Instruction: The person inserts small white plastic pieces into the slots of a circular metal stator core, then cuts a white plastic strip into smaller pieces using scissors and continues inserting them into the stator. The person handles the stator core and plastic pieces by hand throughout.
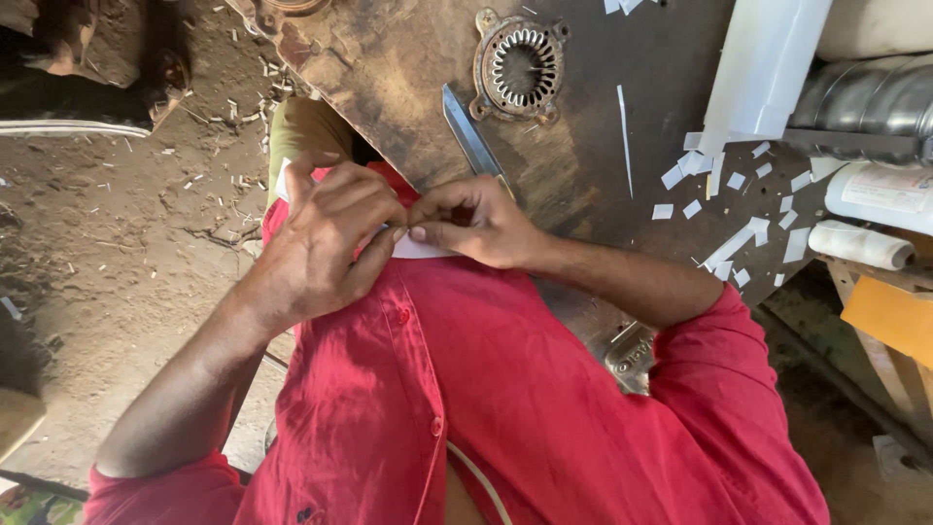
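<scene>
Over the red shirt (544, 408) — both hands, left (326, 243) and right (476, 222), fingers pinched on a white paper strip (420, 249).

I'm in a rough workshop; my worn, stained bench (408, 68) carries a motor stator (519, 66), a blade (470, 136), white paper offcuts (700, 175); the dirt floor (107, 243) is littered with scraps.

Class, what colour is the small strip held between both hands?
White; the strip shows best in the head view.
</scene>
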